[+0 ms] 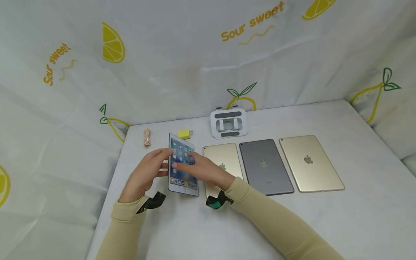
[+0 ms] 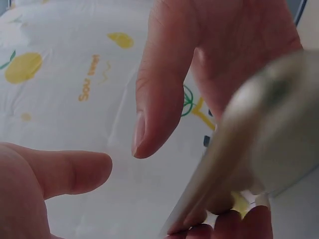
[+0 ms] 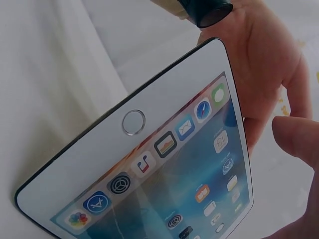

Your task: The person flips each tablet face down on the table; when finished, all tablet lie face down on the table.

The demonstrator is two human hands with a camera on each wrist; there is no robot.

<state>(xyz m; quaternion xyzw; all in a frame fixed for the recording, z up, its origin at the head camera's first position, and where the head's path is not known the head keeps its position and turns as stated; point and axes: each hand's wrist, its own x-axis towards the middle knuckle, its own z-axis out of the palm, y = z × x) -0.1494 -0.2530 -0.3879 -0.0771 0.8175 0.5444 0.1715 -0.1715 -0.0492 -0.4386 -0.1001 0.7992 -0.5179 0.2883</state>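
My left hand holds a white-framed tablet tilted up off the table at its left side. Its fingers pass behind the tablet, partly hidden by it, and in the left wrist view the left thumb stands apart from the edge. The lit screen shows several app icons, and a round home button sits on the lower border. Over the screen, my right hand stretches its thumb and forefinger; whether they touch the glass cannot be told. In the left wrist view the right thumb points downward.
Face down on the right lie a gold tablet, partly covered by the right arm, a grey tablet and another gold tablet. Behind them sits a white folding stand. A yellow charger plug and coiled cable lie at the back left.
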